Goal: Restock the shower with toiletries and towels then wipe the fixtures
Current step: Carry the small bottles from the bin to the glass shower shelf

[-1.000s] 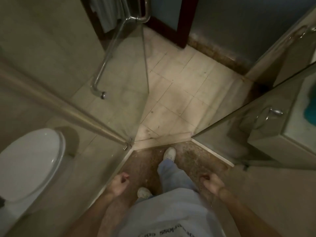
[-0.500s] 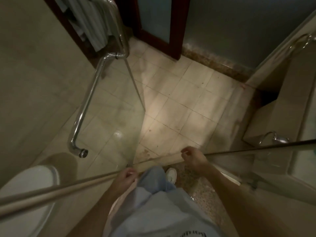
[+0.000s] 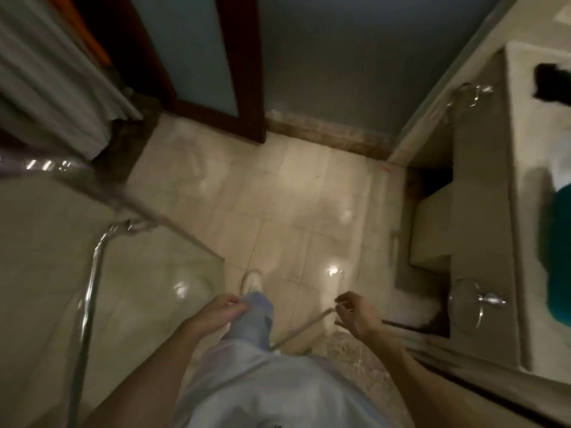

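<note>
I look down at a tiled bathroom floor (image 3: 278, 196) while stepping over the shower threshold. My left hand (image 3: 216, 313) hangs by my thigh with loosely curled fingers and holds nothing. My right hand (image 3: 355, 313) hangs at my right side, fingers loosely curled, empty. The open glass shower door (image 3: 160, 273) with its chrome handle bar (image 3: 89, 291) swings out on my left. A teal cloth (image 3: 559, 257) lies on the vanity counter (image 3: 525, 196) at the right, beside a pale object (image 3: 560, 168).
A dark wooden door frame (image 3: 241, 72) stands ahead. Pale towels (image 3: 46, 75) hang at the upper left. The vanity has chrome ring fixtures (image 3: 485, 301) on its front and a dark item (image 3: 553, 83) on top. My shoe (image 3: 251, 281) is on the tiles.
I have stepped forward out of the shower stall. The toilet has left the view. The glass door edge now lies to my left, and the vanity top has come into sight.
</note>
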Action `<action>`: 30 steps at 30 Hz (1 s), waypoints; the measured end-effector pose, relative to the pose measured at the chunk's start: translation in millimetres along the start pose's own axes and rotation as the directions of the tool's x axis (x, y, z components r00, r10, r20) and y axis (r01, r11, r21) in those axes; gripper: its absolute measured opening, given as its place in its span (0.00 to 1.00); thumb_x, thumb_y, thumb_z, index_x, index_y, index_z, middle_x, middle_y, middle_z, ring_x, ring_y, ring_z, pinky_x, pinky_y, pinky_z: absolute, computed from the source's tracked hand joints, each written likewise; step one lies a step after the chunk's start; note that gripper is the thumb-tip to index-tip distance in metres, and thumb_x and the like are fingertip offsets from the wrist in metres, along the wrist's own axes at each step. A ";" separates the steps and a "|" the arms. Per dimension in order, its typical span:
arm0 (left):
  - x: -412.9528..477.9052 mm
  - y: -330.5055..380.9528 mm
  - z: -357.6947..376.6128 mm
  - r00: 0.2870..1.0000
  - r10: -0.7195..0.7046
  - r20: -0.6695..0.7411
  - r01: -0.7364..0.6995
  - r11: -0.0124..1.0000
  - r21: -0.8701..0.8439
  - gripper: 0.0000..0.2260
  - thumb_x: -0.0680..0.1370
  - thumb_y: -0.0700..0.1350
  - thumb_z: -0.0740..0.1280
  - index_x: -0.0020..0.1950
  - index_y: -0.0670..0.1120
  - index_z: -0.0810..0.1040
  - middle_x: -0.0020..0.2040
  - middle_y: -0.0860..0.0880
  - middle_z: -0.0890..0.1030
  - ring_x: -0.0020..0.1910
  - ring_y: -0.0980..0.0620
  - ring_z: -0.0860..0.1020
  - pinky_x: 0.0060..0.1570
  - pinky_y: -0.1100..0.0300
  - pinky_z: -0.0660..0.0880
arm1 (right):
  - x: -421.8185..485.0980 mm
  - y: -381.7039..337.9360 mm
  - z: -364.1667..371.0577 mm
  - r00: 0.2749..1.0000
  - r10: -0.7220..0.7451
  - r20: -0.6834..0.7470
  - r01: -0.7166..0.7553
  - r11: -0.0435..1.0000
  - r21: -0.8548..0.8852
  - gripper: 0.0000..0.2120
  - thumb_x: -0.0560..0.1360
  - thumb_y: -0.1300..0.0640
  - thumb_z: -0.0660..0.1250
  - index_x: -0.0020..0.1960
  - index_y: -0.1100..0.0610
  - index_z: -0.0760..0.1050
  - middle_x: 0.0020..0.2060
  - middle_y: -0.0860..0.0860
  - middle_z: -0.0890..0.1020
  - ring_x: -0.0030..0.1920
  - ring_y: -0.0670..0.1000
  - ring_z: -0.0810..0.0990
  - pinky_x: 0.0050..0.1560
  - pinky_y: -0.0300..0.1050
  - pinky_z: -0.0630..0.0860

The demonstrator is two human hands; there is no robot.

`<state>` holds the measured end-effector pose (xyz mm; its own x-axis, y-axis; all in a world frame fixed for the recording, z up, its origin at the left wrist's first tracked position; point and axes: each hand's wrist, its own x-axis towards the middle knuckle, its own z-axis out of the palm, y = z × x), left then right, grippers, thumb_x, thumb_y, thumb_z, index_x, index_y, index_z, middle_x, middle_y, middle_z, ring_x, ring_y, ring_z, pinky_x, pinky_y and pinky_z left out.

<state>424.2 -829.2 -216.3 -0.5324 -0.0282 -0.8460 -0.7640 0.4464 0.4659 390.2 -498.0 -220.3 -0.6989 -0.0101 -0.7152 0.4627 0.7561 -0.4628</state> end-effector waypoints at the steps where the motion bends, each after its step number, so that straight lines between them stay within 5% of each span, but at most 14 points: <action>1: 14.0 19.2 -16.0 1.000 0.029 -0.005 -0.029 0.999 0.035 0.17 0.72 0.58 0.70 0.52 0.48 0.81 0.48 0.50 0.83 0.48 0.52 0.81 0.52 0.60 0.76 | 4.6 -4.4 -5.5 0.999 0.026 -0.027 -0.026 0.999 -0.021 0.10 0.78 0.55 0.68 0.58 0.56 0.80 0.51 0.54 0.85 0.50 0.53 0.83 0.54 0.50 0.80; 10: 110.8 205.7 -102.2 0.972 0.224 0.078 -0.237 0.925 0.297 0.22 0.68 0.71 0.63 0.54 0.59 0.78 0.54 0.54 0.81 0.54 0.53 0.80 0.61 0.51 0.76 | 41.1 -24.7 -52.5 0.938 0.319 -0.132 -0.295 0.940 0.173 0.11 0.80 0.56 0.65 0.59 0.59 0.80 0.44 0.51 0.83 0.40 0.47 0.81 0.41 0.38 0.78; 13: 139.4 241.4 -107.7 0.959 0.267 0.098 -0.283 0.876 0.390 0.13 0.75 0.64 0.64 0.54 0.59 0.77 0.53 0.55 0.81 0.52 0.54 0.80 0.56 0.54 0.77 | 52.2 -20.6 -60.5 0.921 0.368 -0.125 -0.335 0.916 0.221 0.11 0.79 0.54 0.66 0.59 0.57 0.81 0.53 0.53 0.85 0.53 0.53 0.83 0.53 0.44 0.78; 19: 199.6 270.7 -98.5 0.979 0.137 0.151 -0.201 0.767 0.609 0.09 0.79 0.43 0.65 0.59 0.49 0.77 0.49 0.47 0.81 0.48 0.48 0.81 0.46 0.61 0.74 | 89.4 -11.7 -111.6 0.899 0.420 -0.126 -0.359 0.870 0.338 0.12 0.80 0.54 0.66 0.61 0.57 0.78 0.53 0.53 0.84 0.45 0.48 0.78 0.38 0.34 0.71; 24: 225.8 330.2 -72.6 0.982 0.106 0.157 -0.184 0.723 0.665 0.07 0.79 0.41 0.66 0.53 0.51 0.78 0.49 0.46 0.82 0.46 0.50 0.80 0.51 0.57 0.76 | 126.9 -18.5 -224.5 0.889 0.358 -0.285 -0.216 0.877 0.430 0.12 0.80 0.55 0.67 0.60 0.58 0.80 0.55 0.54 0.84 0.54 0.52 0.82 0.49 0.39 0.73; 30: 234.7 442.6 -19.1 0.961 0.203 0.189 -0.277 0.725 0.631 0.06 0.78 0.41 0.66 0.52 0.49 0.80 0.48 0.47 0.83 0.46 0.50 0.82 0.46 0.60 0.76 | 116.5 -44.9 -368.0 0.721 0.277 -0.635 0.105 0.862 0.495 0.10 0.82 0.55 0.64 0.61 0.51 0.78 0.54 0.45 0.81 0.54 0.45 0.80 0.56 0.41 0.77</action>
<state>-45.8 -655.4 -203.6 -0.5976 0.2322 -0.7675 -0.1766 0.8956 0.4084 87.2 -292.3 -90.0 -0.7223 0.6177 -0.3110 0.5956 0.3268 -0.7338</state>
